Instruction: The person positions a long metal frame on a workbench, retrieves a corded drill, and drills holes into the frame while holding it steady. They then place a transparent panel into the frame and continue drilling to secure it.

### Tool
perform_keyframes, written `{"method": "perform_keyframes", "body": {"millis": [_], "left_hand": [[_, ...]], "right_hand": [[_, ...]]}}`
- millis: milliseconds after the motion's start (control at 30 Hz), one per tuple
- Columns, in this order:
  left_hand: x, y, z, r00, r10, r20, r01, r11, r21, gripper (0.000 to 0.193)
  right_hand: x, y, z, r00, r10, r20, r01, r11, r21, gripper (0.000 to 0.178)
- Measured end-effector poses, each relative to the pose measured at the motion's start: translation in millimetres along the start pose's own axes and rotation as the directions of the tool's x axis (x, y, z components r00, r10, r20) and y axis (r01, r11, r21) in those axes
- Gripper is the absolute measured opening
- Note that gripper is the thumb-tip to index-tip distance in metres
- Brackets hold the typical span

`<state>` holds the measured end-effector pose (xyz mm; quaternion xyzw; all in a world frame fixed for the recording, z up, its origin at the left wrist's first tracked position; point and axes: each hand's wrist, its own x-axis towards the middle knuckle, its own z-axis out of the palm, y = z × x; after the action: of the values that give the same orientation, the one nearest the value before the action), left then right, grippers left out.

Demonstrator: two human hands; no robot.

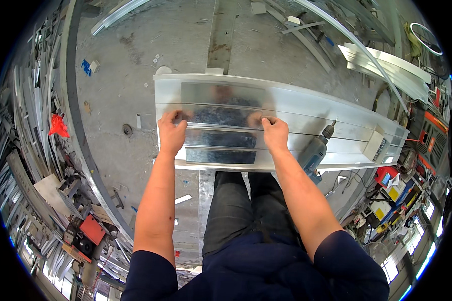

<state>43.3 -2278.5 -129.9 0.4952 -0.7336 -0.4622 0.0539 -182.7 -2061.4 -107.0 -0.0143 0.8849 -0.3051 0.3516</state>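
Both bare forearms reach straight forward from the lower edge, over dark trousers. The left hand (172, 134) and the right hand (275, 133) lie palm down, level with each other and well apart, on a long ribbed aluminium panel (306, 113). Each hand's fingers are curled and pinch the upper edge of a thin shiny metal strip (221, 128) that runs between them across the panel. The panel rests flat above the concrete floor (135, 60) and stretches away to the right. One blue power drill (316, 149) lies on the panel just beside the right hand, its bit pointing away. One small pale box (374, 143) stands farther right on the panel; what it holds cannot be seen.
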Motion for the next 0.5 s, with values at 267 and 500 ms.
{"method": "perform_keyframes", "body": {"millis": [267, 500], "left_hand": [[-3.8, 14.8, -4.0, 0.999, -0.03, -0.045, 0.029, 1.0, -0.006, 0.025], [-4.6, 10.2, -3.1, 0.999, -0.016, -0.052, 0.013, 0.999, -0.048, 0.024]], "right_hand": [[3.3, 0.8, 2.0, 0.998, 0.065, 0.013, -0.066, 0.996, 0.067, 0.027], [5.7, 6.1, 4.2, 0.999, 0.034, 0.028, -0.036, 0.995, 0.092, 0.026]]}}
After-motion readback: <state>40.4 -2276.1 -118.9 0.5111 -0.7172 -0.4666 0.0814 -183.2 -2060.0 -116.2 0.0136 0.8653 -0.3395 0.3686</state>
